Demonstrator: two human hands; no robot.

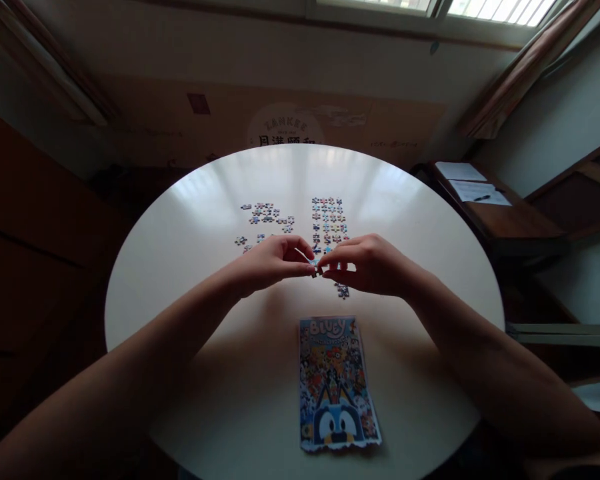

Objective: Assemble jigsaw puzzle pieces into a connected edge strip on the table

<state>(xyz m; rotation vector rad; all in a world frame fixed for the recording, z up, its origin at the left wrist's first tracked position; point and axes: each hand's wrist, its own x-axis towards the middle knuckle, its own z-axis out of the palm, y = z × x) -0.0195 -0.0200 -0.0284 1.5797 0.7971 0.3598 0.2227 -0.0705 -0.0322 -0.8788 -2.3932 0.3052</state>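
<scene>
My left hand (276,261) and my right hand (367,263) meet near the middle of the round table, fingertips pinched. Between them is a small jigsaw puzzle piece (315,272); both hands grip at it, and I cannot tell whether it is one piece or two. Just beyond, sorted puzzle pieces (329,217) lie in rows, partly hidden by my right hand. Loose puzzle pieces (263,213) are scattered to the left, some behind my left hand. A few pieces (343,291) lie just under my right hand.
A colourful Bluey picture sheet (336,383) with a ragged lower edge lies on the white round table (150,267) close to me. To the right stands a dark side table (505,223) bearing papers (460,171) and a pen (482,198). A wall with a window is behind.
</scene>
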